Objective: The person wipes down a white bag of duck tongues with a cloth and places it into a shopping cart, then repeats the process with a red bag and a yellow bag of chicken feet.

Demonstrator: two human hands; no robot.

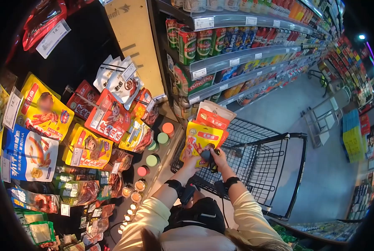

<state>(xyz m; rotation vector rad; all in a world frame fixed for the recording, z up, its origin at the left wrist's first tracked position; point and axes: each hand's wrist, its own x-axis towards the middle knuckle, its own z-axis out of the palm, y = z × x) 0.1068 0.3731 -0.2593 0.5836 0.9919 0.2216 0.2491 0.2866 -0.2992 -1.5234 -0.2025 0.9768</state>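
Observation:
Several snack pouches are held together in front of me, over the near left corner of a black wire shopping cart (260, 167). At the front is a yellow pouch (199, 136), with a red pouch (212, 119) and a paler one behind it. My left hand (190, 164) grips the lower left edge of the yellow pouch. On its lower right side is my right hand (218, 159), closed around a dark object that I cannot make out, against the pouch.
Hanging snack pouches (107, 115) fill the rack at the left, above jars with coloured lids (152, 160). Drink shelves (241, 56) run along the aisle ahead. A flat trolley (327, 113) and yellow boxes (353, 144) stand at the right.

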